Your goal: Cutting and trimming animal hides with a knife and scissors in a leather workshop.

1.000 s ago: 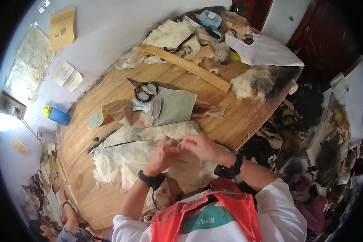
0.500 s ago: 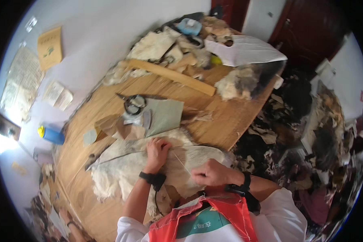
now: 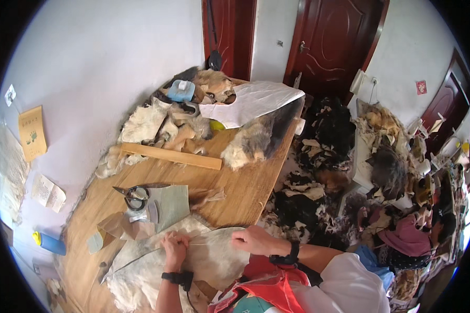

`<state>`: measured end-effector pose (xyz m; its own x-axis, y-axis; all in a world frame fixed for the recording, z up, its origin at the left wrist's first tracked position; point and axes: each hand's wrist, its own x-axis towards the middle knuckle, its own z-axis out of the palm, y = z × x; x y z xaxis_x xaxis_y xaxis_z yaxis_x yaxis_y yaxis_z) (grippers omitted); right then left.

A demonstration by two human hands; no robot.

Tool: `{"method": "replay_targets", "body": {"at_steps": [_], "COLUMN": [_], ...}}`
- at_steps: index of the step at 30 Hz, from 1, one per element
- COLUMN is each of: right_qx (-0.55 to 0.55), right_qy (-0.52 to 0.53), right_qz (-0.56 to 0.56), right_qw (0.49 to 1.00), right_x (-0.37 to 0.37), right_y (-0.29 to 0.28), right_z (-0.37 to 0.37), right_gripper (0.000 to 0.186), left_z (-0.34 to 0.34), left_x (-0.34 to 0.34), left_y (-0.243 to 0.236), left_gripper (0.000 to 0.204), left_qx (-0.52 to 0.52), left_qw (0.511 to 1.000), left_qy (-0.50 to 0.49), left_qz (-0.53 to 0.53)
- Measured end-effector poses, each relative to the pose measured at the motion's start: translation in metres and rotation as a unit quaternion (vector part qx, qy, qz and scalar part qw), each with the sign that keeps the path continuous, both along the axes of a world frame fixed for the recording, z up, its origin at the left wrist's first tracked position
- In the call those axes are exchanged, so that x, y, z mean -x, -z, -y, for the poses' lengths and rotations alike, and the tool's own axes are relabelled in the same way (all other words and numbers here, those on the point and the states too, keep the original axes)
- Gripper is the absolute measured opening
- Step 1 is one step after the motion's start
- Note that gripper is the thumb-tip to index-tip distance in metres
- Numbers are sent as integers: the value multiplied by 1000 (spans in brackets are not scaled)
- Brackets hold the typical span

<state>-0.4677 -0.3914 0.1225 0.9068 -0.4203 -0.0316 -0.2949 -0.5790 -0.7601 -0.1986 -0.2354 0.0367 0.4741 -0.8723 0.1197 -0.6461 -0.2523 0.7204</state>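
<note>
A pale fur pelt [image 3: 203, 255], skin side largely up, lies over the near edge of the table in front of me. A dark seam line crosses it. My left hand [image 3: 175, 249] rests on the pelt along that line, its fingers bent and pinching the skin. My right hand [image 3: 256, 241] is closed, to the right over the pelt's far edge. A thin white thread [image 3: 210, 243] runs taut from beside my left fingers to my right fist. Whether a needle is inside the right fist is hidden.
On the wooden table [image 3: 235, 193] lie scissors [image 3: 137, 198], a grey-green sheet [image 3: 171, 206], brown paper [image 3: 117, 227] and a wooden slat [image 3: 172, 156]. Fur scraps and a white sheet [image 3: 261, 101] pile at the far end. Dark fur pieces [image 3: 324, 130] cover the floor to the right.
My view has lifted and swung right, bringing in more of the doors and floor. My right hand has gone from nearer my body to level with my left, the thread now running almost sideways.
</note>
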Motion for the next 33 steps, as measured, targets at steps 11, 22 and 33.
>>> {"method": "replay_targets", "body": {"at_steps": [11, 22, 33], "right_qx": [57, 386, 404], "right_qy": [237, 87, 39], "right_qz": [3, 125, -10], "right_qw": [970, 910, 914], "right_x": [50, -225, -409], "right_y": [-39, -85, -15], "right_z": [272, 479, 524], "right_gripper": [19, 17, 35], "left_z": [-29, 20, 31], "left_x": [25, 82, 88], "left_y": [-30, -40, -35], "left_gripper": [52, 88, 86], "left_qx": [0, -274, -285], "left_qw": [993, 914, 901], "left_qy": [-116, -297, -319], "left_qz": [16, 39, 71]}}
